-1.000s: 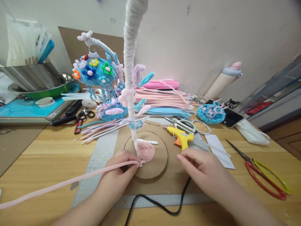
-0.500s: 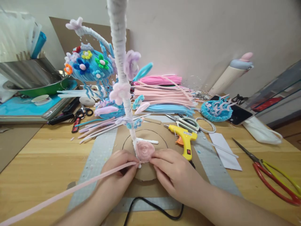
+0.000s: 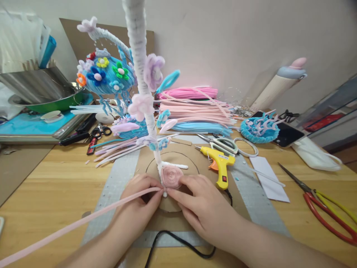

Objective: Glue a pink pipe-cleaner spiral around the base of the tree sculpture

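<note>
Read from mid-view, the wooden table (image 3: 36,186) offers its broadest open stretch at 8 o'clock. The right forearm hides part of the cardboard sheet (image 3: 166,222). The white stem (image 3: 138,56) rises toward 11 o'clock, its top cut off. A fuzzy pink strip (image 3: 67,229) leaves the frame at 8. The right hand (image 3: 203,203), at 5, bends its fingers by the coil (image 3: 171,176) (whether they pinch anything, I cannot tell). The left hand (image 3: 139,193), at 7, grips the strip, hiding its end. The coil, pale pink and tightly ringed, lies at 6 o'clock.
</note>
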The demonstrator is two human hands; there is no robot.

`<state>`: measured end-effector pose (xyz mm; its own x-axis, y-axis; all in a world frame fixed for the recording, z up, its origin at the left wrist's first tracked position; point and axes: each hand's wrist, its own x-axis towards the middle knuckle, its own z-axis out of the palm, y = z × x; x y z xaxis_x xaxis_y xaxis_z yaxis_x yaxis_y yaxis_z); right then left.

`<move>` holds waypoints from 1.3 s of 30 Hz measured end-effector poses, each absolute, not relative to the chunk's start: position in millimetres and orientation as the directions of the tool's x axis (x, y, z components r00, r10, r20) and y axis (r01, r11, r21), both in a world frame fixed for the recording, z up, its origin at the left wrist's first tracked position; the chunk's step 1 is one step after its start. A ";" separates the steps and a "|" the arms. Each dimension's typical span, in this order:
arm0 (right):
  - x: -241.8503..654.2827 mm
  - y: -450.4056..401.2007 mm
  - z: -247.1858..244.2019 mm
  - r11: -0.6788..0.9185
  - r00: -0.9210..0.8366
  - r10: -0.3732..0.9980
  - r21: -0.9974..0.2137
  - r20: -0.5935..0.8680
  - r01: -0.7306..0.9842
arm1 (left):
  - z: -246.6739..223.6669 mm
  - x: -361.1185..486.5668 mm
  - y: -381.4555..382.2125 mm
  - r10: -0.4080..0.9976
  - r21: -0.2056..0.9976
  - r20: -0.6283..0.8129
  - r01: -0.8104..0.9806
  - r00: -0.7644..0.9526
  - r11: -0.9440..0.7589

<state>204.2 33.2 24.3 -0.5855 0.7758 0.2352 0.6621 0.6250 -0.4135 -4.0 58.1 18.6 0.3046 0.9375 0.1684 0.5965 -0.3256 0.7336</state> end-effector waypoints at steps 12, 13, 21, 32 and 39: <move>198.8 30.6 25.8 0.617 -0.593 0.784 -0.345 0.186 0.708 | 22.4 -3.6 59.4 0.976 0.836 0.052 0.526 0.210 -0.158; 198.6 30.6 26.1 0.616 -0.594 0.784 -0.342 0.180 0.710 | 22.8 -4.0 60.0 0.983 0.853 0.018 0.511 0.183 -0.111; 197.5 29.6 26.6 0.613 -0.592 0.787 -0.332 0.176 0.717 | 16.5 -0.7 64.3 0.999 0.860 -0.044 0.509 0.026 0.025; 198.8 26.4 30.2 0.614 -0.583 0.787 -0.343 0.201 0.711 | 16.4 -0.1 64.3 0.999 0.831 -0.051 0.556 0.016 0.033; 196.3 26.9 30.9 0.597 -0.581 0.798 -0.346 0.162 0.724 | 20.7 1.7 63.7 0.999 0.840 -0.031 0.542 0.020 0.016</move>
